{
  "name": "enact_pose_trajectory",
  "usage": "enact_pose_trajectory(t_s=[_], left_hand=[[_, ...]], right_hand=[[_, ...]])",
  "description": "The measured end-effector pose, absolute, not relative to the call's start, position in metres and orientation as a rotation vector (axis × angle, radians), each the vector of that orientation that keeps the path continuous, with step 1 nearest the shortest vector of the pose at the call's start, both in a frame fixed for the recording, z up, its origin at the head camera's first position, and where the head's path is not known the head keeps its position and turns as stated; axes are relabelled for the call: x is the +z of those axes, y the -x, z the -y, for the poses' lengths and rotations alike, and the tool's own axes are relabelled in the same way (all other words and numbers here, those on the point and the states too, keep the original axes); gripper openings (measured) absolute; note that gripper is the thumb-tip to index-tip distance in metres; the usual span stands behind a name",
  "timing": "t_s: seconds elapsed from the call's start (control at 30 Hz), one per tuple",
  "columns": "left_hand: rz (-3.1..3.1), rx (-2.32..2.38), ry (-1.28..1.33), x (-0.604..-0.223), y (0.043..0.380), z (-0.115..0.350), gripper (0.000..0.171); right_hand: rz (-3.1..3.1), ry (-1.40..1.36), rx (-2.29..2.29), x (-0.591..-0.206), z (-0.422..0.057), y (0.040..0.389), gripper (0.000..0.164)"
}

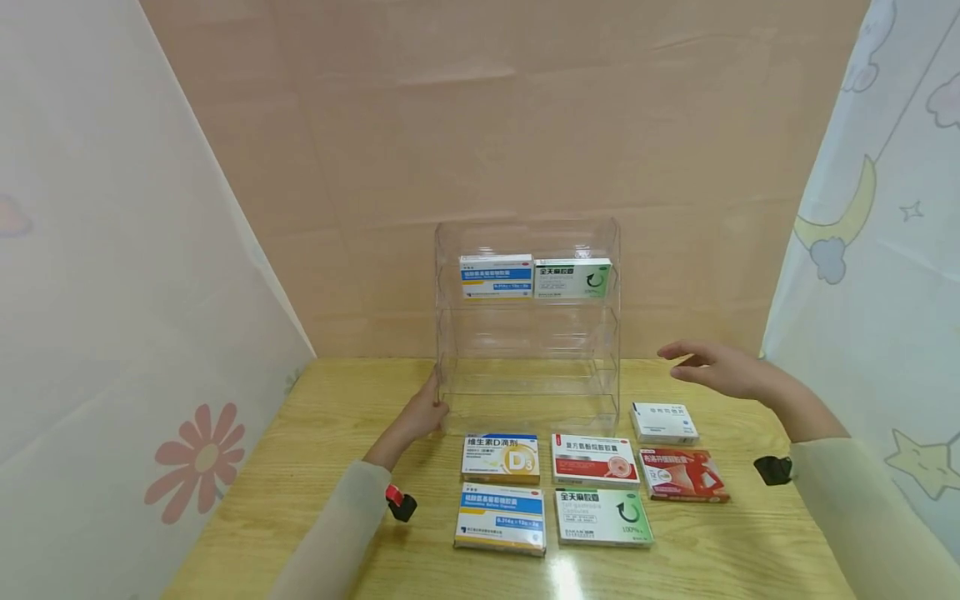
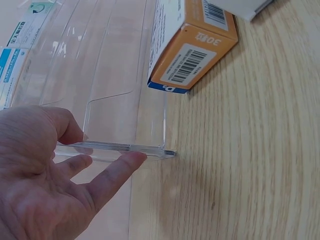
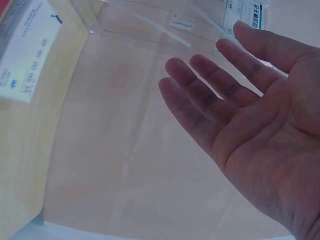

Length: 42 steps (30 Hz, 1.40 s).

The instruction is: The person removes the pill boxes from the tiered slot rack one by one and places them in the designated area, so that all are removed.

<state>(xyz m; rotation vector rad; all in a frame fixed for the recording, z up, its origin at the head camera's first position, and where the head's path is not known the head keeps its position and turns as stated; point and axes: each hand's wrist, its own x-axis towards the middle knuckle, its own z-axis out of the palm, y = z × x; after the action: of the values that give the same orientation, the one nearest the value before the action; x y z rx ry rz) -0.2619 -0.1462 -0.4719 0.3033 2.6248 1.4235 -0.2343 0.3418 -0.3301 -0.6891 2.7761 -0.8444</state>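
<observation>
A clear plastic display rack (image 1: 528, 387) stands upright at the table's back. My left hand (image 1: 424, 410) pinches its left side panel low down; in the left wrist view the hand (image 2: 45, 170) has the thumb on one face and fingers on the other. On the rack's upper tier sit a blue-and-white medicine box (image 1: 497, 277) and a green-and-white medicine box (image 1: 572, 279). My right hand (image 1: 716, 367) hovers to the right of the rack, apart from it, fingers loosely bent and holding nothing. Below that hand lies a small white medicine box (image 1: 664, 422).
In front of the rack lie an orange vitamin D box (image 1: 500, 459), a red-and-white box (image 1: 595, 459), a red box (image 1: 683, 474), another blue-and-white box (image 1: 501, 518) and another green-and-white box (image 1: 603, 517). Patterned cloth (image 1: 135, 292) hangs at both sides, a tan sheet (image 1: 375, 167) behind.
</observation>
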Motion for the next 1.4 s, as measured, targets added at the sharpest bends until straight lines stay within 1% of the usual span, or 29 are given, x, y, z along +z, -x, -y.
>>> enact_pose_trajectory(t_s=[0.27, 0.5, 0.73, 0.8, 1.03, 1.17, 1.4], left_hand=[[-2.637, 1.424, -0.308, -0.470, 0.263, 0.147, 0.082], [-2.637, 1.420, -0.299, -0.466, 0.261, 0.146, 0.082], [-2.652, 1.430, -0.325, -0.466, 0.262, 0.146, 0.083], [-2.649, 1.432, -0.322, -0.465, 0.262, 0.147, 0.083], [-2.627, 1.406, -0.342, -0.468, 0.261, 0.146, 0.082], [-2.644, 1.379, -0.359, -0.471, 0.258, 0.146, 0.083], [-2.654, 1.357, -0.350, -0.474, 0.256, 0.145, 0.084]], right_hand=[[-2.811, 0.741, -0.810, -0.310, -0.321, 0.254, 0.042], [-2.865, 0.792, -0.905, -0.290, -0.305, 0.272, 0.043], [-2.963, 0.745, -0.996, -0.271, -0.283, 0.291, 0.049], [-2.984, 0.728, -1.001, -0.269, -0.276, 0.299, 0.051], [-3.109, 0.805, -0.898, -0.267, -0.251, 0.319, 0.053], [-3.168, 0.757, -0.777, -0.266, -0.239, 0.327, 0.053], [-3.205, 0.615, -0.597, -0.271, -0.221, 0.334, 0.058]])
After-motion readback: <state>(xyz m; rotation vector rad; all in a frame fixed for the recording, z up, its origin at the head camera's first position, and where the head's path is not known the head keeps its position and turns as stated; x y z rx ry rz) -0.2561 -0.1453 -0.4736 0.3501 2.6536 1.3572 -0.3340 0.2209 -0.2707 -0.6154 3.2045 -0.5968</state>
